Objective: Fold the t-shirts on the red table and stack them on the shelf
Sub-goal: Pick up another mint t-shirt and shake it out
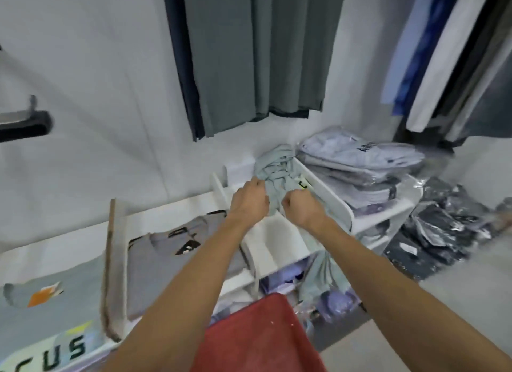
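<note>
both hands are bunched into the same pale green t-shirt (277,169): left hand (250,198) has its fingers curled into the cloth, right hand (300,205) is fisted round a fold of it. the shirt's crumpled in a slot near the back right corner of the white shelf (279,238), just beside a stack of bagged shirts (360,161). a folded grey shirt (171,249) lies further left on the shelf. the red table (257,335) edge sits below the arms.
</note>
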